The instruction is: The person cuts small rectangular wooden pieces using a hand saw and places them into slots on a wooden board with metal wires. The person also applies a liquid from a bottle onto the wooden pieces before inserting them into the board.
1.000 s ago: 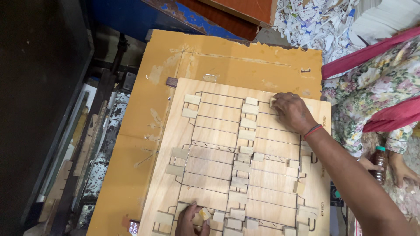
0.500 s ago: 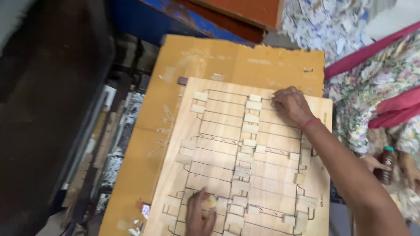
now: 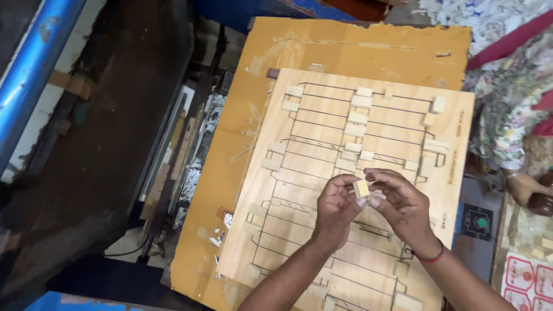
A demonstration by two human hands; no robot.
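**woodnut:** Both hands have come together since the earlier frame. Before, the right hand [image 3: 403, 207] was resting flat near the top right of the plywood die board [image 3: 322, 190] and the left hand [image 3: 334, 210] was down at the bottom edge; now they're meeting up above the middle of it.

**jigfan:** Yep, and they're sharing a small foam block [image 3: 361, 188], pale tan and roughly cube shaped. Thumb and forefinger of each hand are pinching it from opposite sides, other fingers curling in loosely.

**woodnut:** So the block is hovering over the board's centre, not touching it. Lots of similar foam pads [image 3: 358, 117] are already sitting along the dark cut lines.

**jigfan:** That board is lying on a bigger orange-brown sheet [image 3: 322, 49]. Off to the right, someone's hand is possibly gripping a dark bottle [image 3: 542, 201], kinda hard to tell at the frame edge.
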